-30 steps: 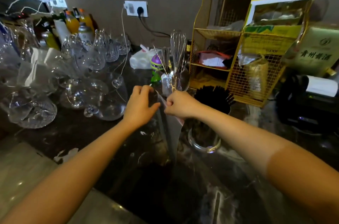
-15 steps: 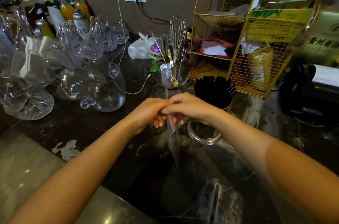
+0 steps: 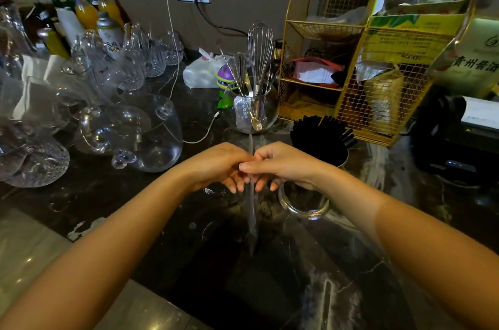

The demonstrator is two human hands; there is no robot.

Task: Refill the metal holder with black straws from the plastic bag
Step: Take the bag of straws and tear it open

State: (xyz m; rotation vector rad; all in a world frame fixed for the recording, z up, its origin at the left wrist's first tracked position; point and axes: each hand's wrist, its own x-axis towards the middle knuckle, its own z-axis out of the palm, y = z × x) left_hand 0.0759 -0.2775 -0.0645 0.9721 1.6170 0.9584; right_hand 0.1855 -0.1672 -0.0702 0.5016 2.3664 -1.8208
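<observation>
Since the prior frame both hands dropped lower, left hand (image 3: 216,167) and right hand (image 3: 280,165) each with its grip pinched on the plastic bag (image 3: 252,219). The bag hung limp and empty-looking below the grip: light, slippery film, best held at the top edge. Black straws (image 3: 320,135) sat in the metal holder (image 3: 305,202), just right of the grip on the tabletop (image 3: 113,202).

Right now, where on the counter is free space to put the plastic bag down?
The dark counter in front of the glassware, left of both hands, looks bare. So does the patch right of the metal holder, before the gold rack. The back left is crowded with glasses and bottles.
</observation>
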